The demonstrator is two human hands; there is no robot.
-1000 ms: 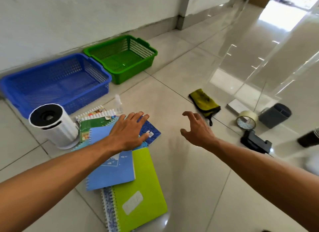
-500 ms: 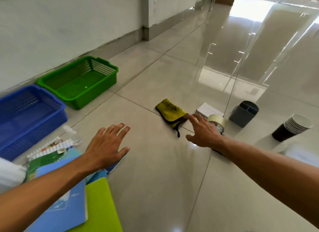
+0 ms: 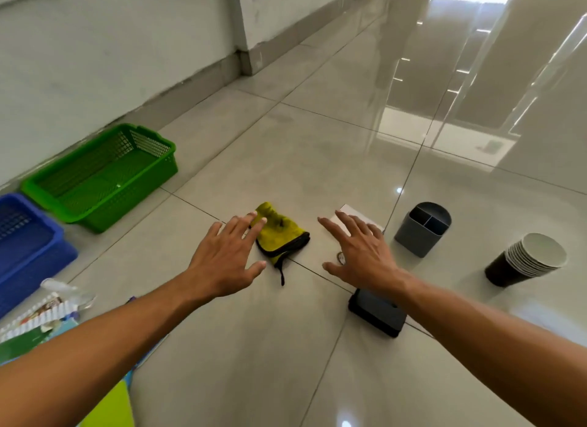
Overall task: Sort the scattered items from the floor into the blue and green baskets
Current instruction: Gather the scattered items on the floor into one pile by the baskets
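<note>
A folded yellow cloth with black trim (image 3: pixel 281 234) lies on the tiled floor between my hands. My left hand (image 3: pixel 227 256) hovers open just left of it, fingertips over its left edge. My right hand (image 3: pixel 362 255) is spread open to the right, above a white flat box (image 3: pixel 354 213) and hiding the tape roll. A black tape dispenser (image 3: pixel 378 313) sits under my right wrist. The green basket (image 3: pixel 101 175) and the blue basket (image 3: pixel 28 245) stand empty along the wall at left.
A grey divided pen holder (image 3: pixel 424 229) and a tipped stack of black paper cups (image 3: pixel 529 259) are at the right. Notebooks, a marker set (image 3: pixel 38 315) and a small clear bottle (image 3: pixel 68 291) lie at the lower left. A wall runs behind the baskets.
The view swung right, away from the notebooks. My left hand moved from the notebooks over to the yellow cloth. My right hand stays spread over the tape roll area.
</note>
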